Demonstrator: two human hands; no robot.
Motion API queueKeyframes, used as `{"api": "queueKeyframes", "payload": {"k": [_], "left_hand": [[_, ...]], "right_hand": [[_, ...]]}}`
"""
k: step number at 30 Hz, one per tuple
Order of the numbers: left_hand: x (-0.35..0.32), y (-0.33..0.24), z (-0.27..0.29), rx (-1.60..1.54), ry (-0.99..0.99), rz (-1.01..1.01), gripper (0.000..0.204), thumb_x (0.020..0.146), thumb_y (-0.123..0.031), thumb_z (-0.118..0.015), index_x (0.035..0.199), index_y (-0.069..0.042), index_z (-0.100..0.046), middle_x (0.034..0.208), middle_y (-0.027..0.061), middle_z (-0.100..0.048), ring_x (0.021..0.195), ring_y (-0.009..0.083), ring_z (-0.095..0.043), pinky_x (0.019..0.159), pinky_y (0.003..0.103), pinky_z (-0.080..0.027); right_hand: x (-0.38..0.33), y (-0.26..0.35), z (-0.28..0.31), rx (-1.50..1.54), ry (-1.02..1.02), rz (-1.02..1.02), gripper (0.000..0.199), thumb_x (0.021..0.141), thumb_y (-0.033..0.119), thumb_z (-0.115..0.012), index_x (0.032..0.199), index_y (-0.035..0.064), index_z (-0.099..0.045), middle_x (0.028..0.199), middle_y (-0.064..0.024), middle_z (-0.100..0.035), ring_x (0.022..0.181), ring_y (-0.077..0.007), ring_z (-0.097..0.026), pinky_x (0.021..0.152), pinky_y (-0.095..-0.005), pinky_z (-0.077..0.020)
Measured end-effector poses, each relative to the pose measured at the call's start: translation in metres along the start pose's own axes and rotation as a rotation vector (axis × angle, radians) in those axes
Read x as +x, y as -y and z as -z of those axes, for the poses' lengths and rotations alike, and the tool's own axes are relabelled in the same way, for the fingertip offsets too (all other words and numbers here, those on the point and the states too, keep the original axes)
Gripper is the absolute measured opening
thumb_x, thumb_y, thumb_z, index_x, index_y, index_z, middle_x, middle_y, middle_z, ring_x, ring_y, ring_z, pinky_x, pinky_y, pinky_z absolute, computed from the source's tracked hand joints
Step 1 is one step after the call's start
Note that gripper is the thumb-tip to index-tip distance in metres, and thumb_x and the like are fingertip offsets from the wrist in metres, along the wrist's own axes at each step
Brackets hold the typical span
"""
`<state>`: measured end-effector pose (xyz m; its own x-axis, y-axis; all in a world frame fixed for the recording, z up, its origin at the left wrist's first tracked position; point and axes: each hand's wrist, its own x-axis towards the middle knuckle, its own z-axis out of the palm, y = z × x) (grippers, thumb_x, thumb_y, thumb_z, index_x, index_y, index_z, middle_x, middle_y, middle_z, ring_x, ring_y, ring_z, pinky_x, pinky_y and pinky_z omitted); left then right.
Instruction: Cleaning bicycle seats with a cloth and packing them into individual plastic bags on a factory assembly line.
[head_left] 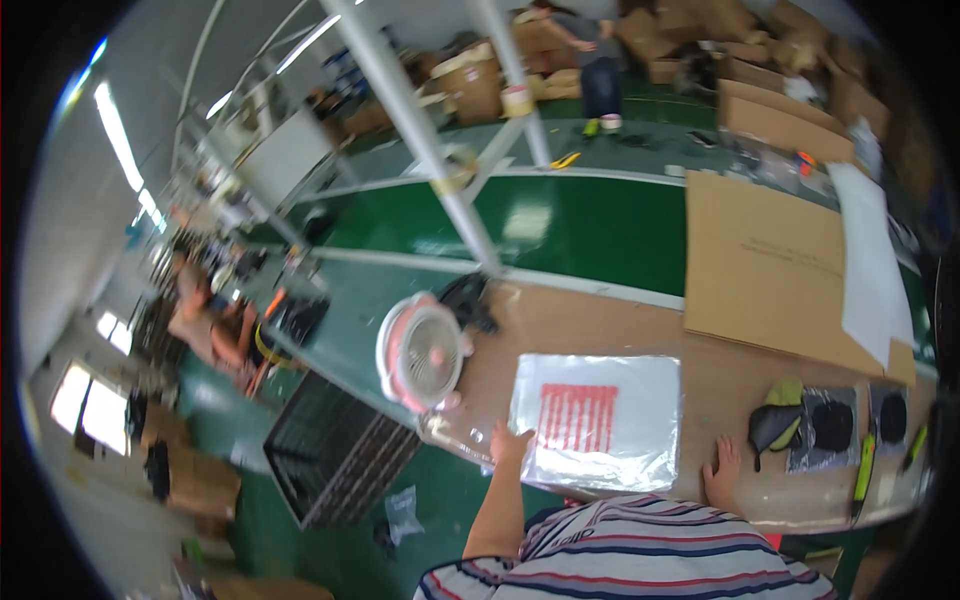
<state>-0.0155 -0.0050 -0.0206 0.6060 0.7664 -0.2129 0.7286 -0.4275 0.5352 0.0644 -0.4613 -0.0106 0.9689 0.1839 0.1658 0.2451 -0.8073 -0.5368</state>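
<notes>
Person in a striped shirt [630, 550], at a brown table [590, 320]. The left forearm [497, 505] stretches forward; the left hand [510, 442], thumb spread, meets the left edge of a flat, shiny packet [645, 405] with red stripes, though whether it grips cannot be told. The right hand [722, 468] lies open, fingers forward, just beside the packet's right edge. Beyond the left hand is a pink-and-white fan [425, 352].
</notes>
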Motion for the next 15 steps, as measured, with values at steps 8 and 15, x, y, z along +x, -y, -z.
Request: {"api": "queueKeyframes", "payload": {"k": [8,15], "left_hand": [[0.002,-0.007,-0.004,0.042,-0.015,-0.034,0.081,0.062,-0.037,-0.08,0.124,-0.002,-0.043,0.123,0.0227,-0.049,0.11,0.0379,-0.051,0.09,0.043,-0.043],[0.003,0.002,0.002,0.021,-0.033,0.006,0.082,0.061,-0.037,-0.081,0.124,-0.002,-0.043,0.122,0.0241,-0.05,0.109,0.0388,-0.051,0.09,0.043,-0.043]], "right_hand": [[-0.001,0.001,0.005,0.047,-0.019,0.016,0.056,0.073,0.01,-0.058,0.127,0.0022,-0.044,0.133,-0.0173,-0.044,0.127,-0.0368,-0.034,0.106,-0.0461,-0.024],[0.002,-0.004,-0.007,0.07,-0.021,0.033,0.058,0.07,0.013,-0.057,0.126,0.0038,-0.046,0.133,-0.0158,-0.045,0.129,-0.0356,-0.033,0.107,-0.0466,-0.0219]]}}
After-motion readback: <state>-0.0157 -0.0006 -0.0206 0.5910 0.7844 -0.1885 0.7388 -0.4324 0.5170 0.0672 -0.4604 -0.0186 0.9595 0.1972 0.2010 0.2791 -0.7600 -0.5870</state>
